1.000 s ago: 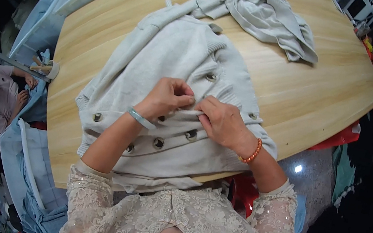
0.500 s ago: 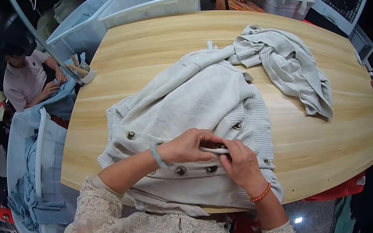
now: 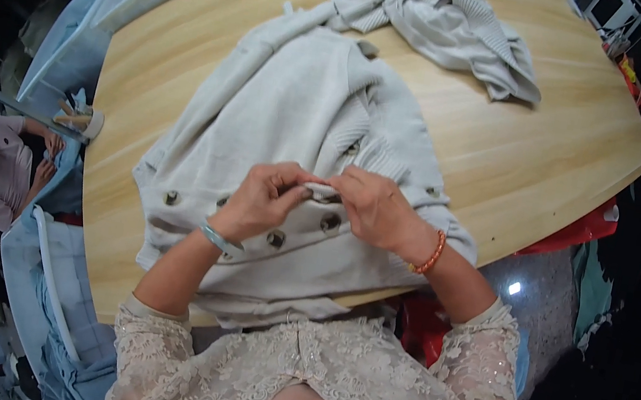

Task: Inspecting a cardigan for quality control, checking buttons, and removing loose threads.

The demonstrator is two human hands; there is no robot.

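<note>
Light wood-grain table [image 3: 515, 166], rounded edge, two knit garments on it.
Pale grey buttoned cardigan [image 3: 282, 125] spread flat across the frame's centre, its lower hem hanging over the table's near edge. Second grey knit garment [image 3: 446, 25] crumpled at upper centre, touching the cardigan's top. Bare wood at left and right.

Showing no readable label or sign; only a small pale screen-like device [image 3: 607, 6] sitting beyond the tabletop's [image 3: 569, 150] far right edge.
</note>
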